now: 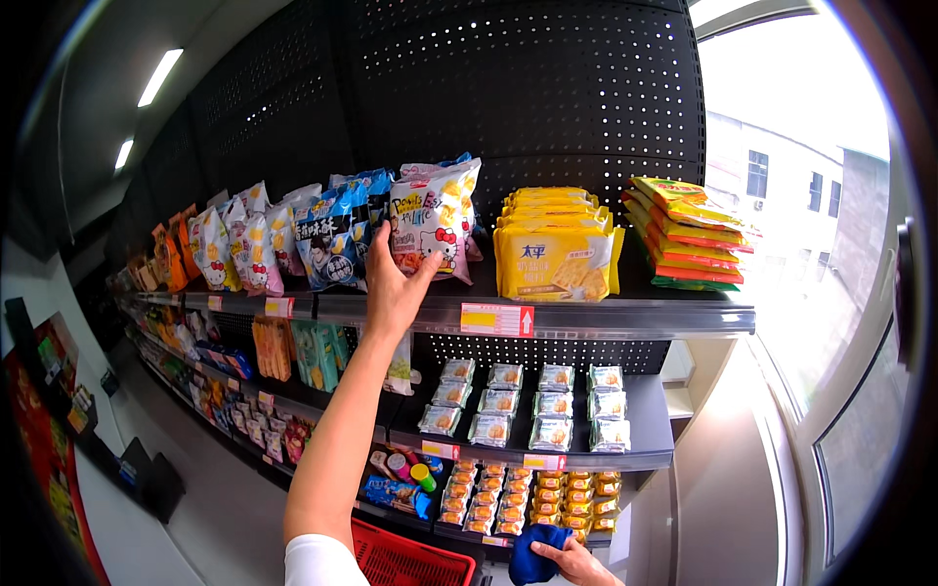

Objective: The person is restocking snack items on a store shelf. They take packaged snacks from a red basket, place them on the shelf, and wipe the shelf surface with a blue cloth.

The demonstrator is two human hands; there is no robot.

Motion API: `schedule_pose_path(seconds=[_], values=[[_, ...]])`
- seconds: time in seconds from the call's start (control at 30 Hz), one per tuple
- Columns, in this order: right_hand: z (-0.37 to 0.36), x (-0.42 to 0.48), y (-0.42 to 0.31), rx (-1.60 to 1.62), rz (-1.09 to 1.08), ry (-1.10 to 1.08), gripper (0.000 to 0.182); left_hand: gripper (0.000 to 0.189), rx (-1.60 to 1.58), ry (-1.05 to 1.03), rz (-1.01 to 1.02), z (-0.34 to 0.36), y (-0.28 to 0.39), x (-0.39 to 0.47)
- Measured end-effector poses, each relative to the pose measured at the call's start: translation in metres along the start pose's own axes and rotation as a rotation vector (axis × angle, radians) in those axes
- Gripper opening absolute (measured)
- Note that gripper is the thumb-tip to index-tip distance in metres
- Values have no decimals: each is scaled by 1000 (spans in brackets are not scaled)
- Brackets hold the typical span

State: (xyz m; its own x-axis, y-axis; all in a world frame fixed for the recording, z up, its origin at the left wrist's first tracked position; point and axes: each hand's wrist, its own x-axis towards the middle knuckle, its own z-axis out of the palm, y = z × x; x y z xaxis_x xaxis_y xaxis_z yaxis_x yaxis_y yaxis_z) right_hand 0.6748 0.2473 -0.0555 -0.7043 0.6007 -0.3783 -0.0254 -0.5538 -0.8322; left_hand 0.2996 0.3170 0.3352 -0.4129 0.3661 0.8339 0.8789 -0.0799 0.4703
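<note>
My left hand reaches up to the top shelf and holds a white and pink snack bag with a cartoon cat on it. The thumb lies across the bag's lower front, and the fingers are at its left edge. Left of the hand, blue snack bags stand upright. To the right, yellow cracker packs form a row from front to back. Low in the view, my right hand grips a bunched dark blue cloth, thumb on top.
Flat yellow and red packets are stacked at the top shelf's right end. Small white packs line the middle shelf. A red plastic basket sits below, near my left arm. A glazed door stands at the right.
</note>
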Motion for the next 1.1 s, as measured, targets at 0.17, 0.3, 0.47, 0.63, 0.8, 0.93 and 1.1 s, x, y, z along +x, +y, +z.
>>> schedule_pose_path(seconds=[0.17,0.3,0.47,0.63,0.8,0.93,1.1], values=[[-15,-16,-1,-48,-41,-2,35,112,-254,-150,-210,6,-30,35],[-37,-6,17,-104,-33,27,33,119,-362,-234,-323,0,-26,40],[-44,0,20,-183,-35,17,34,103,-469,-237,-279,-6,-18,29],[-52,6,35,-282,-33,84,35,77,-439,-322,-341,-14,-5,33],[-38,-10,17,-265,30,70,34,69,-410,-389,-390,-16,3,33],[-36,-15,16,-235,24,80,34,62,-482,-302,-328,-14,6,32],[-44,-6,37,-190,99,151,37,44,-545,44,-131,-30,15,16]])
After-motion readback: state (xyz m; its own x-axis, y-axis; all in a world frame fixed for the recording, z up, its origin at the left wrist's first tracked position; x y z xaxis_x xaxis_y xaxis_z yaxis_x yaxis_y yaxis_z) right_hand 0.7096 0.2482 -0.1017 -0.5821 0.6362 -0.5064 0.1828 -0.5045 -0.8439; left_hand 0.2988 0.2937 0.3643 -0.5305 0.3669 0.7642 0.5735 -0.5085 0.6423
